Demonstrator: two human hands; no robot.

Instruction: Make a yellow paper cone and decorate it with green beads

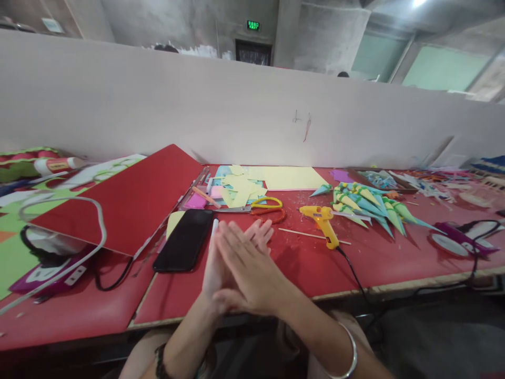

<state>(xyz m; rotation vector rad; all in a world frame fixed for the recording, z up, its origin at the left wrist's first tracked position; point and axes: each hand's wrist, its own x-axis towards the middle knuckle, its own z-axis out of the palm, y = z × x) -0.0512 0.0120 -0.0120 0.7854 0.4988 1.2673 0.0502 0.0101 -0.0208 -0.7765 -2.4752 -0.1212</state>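
Observation:
My right hand (252, 273) lies across my left hand (214, 275), palm to palm, over the front of the red table. The fingers of both hands are stretched out; part of the left hand is hidden behind the right. No object shows between them. A black smartphone (184, 239) rests just left of my hands. Beyond my fingertips are scissors (266, 206) with yellow and red handles. To the right, a yellow hot glue gun (324, 223) lies on the table near a thin wooden stick (298, 232).
Paper cones (366, 202) in blue, green and yellow are piled at right. Pale yellow paper scraps (240, 187) lie at the back against a white partition (236, 110). A red board (130, 200) leans at left above a purple power strip (55, 276). The glue gun's cord (353, 273) hangs over the table edge.

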